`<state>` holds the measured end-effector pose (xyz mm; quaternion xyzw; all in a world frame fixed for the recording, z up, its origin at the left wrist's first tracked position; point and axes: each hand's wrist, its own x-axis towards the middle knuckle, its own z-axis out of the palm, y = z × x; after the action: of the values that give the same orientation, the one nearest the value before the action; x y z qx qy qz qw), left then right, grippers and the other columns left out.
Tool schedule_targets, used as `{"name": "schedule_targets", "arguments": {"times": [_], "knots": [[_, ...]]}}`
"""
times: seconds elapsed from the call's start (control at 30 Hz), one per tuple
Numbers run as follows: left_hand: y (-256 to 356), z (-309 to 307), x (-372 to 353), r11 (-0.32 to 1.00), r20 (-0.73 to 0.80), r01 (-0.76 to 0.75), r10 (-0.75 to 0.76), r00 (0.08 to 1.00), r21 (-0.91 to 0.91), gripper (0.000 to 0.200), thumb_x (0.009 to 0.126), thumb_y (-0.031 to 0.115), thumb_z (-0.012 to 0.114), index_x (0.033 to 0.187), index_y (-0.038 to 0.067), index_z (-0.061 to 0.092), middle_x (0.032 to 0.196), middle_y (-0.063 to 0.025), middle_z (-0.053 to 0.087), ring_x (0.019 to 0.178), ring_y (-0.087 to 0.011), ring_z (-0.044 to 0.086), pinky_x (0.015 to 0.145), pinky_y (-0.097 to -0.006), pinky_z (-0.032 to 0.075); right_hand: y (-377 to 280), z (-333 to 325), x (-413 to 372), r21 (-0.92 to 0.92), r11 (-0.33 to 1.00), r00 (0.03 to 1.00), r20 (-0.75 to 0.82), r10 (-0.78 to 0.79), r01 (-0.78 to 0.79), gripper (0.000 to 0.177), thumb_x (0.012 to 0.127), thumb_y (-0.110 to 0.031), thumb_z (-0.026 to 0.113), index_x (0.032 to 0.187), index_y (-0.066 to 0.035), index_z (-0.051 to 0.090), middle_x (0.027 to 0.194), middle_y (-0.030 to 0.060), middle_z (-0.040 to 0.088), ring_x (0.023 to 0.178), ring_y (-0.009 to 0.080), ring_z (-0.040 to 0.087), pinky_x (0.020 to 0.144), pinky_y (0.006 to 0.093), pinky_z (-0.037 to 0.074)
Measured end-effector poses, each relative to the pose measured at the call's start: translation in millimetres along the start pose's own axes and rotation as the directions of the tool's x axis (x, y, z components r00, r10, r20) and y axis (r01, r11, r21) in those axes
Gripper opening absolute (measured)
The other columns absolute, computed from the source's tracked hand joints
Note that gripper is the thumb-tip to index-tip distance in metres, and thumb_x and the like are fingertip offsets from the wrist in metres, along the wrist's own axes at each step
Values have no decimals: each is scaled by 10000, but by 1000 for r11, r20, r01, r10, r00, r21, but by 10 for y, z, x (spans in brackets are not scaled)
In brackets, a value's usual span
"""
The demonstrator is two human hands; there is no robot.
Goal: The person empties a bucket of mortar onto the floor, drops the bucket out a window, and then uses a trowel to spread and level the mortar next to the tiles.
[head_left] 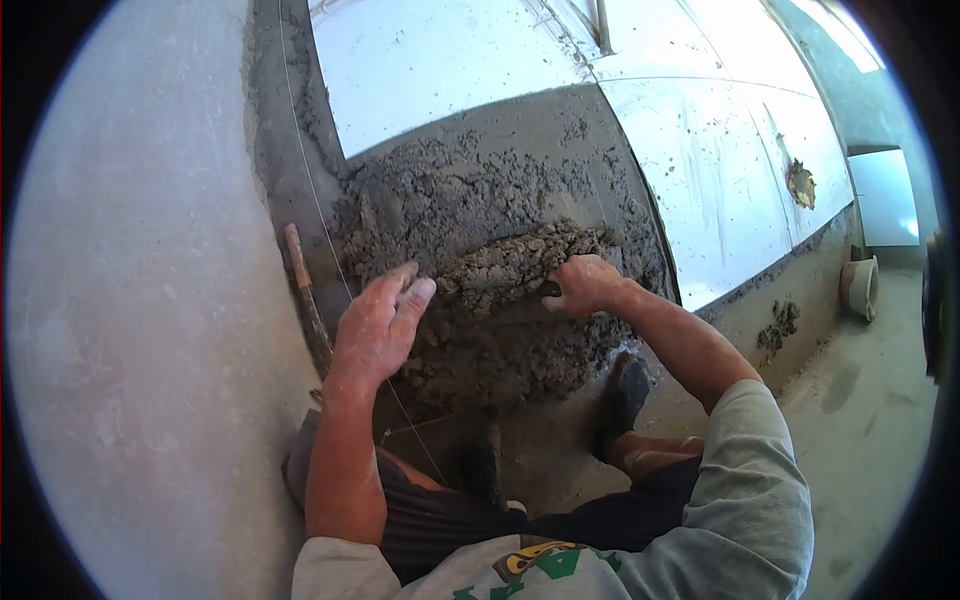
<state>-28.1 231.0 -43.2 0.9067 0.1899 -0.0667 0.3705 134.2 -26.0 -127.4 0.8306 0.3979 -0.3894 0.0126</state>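
A heap of wet grey mortar (480, 250) is spread over the floor strip between a smooth concrete surface and white tiles. My left hand (378, 322) lies flat with fingers apart, its fingertips resting on the left end of a ridge of mortar (510, 262). My right hand (580, 285) is closed around something at the ridge's right end; mortar hides most of it, so I cannot say what it is. Both forearms reach down from my grey sleeves.
A rusty rod (305, 300) lies along the mortar's left edge beside a taut white string line (300, 150). White tiles (720, 160) cover the floor to the right. My foot (622, 395) rests below the mortar. A bucket (860, 287) stands at far right.
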Motion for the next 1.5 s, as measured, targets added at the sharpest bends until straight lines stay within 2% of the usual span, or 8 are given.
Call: {"name": "schedule_targets", "arguments": {"times": [0.33,0.4,0.53,0.77,1.03,1.23,1.43,1.5], "knots": [[-82,28,109,999,24,51,-51,998,-14,592,943,507,459,1195,-17,569,1185,-219,592,1107,-370,561,939,-413,439,8,-136,184,42,999,999,-29,32,-31,433,767,-435,587,865,-24,677,818,213,660,848,375,642,779,460,507],[-77,32,102,998,31,59,-58,998,-8,592,942,508,459,1194,-16,570,1182,-220,593,1105,-369,563,940,-413,439,43,-77,277,246,968,971,-216,100,-46,443,779,-440,585,883,-18,672,845,209,664,858,375,642,793,461,505],[-64,44,123,999,33,39,-38,999,-30,589,937,505,474,1184,-19,578,1170,-218,600,1089,-367,575,929,-412,447,-18,-178,279,211,969,970,-179,164,-125,459,787,-444,588,918,-11,664,857,210,665,869,377,641,802,463,503],[-30,106,107,1000,38,15,-14,999,-19,575,935,494,485,1178,-18,583,1148,-220,611,1072,-363,587,918,-410,454,-121,-19,128,249,955,934,-275,229,-161,440,812,-437,591,909,-12,651,799,215,658,839,375,647,781,467,504],[2,148,70,1000,64,14,-14,998,3,551,935,477,493,1173,-9,592,1165,-214,609,1093,-361,577,940,-399,438,34,-49,-469,251,956,899,-366,241,-154,428,803,-430,606,823,-3,597,695,230,625,742,407,632,718,498,496],[-27,217,35,996,114,68,-75,991,64,526,942,448,487,1179,-11,589,1184,-214,602,1134,-364,551,983,-396,404,328,110,-1253,171,951,912,-281,299,-259,429,830,-452,592,835,-24,584,693,186,638,719,377,641,684,471,503],[-88,336,37,980,186,139,-164,969,141,544,952,460,455,1193,-11,583,1206,-213,592,1152,-359,542,992,-395,395,687,834,-2114,336,877,814,-360,457,-343,407,793,-406,649,805,-6,572,692,213,616,695,419,612,651,492,490],[-156,359,38,980,208,149,-173,963,130,548,956,463,449,1196,-11,582,1209,-214,591,1154,-360,541,992,-393,396,782,1134,-2339,474,778,671,-420,611,-412,419,783,-407,669,875,-3,611,719,221,630,721,403,632,680,465,500]]}}
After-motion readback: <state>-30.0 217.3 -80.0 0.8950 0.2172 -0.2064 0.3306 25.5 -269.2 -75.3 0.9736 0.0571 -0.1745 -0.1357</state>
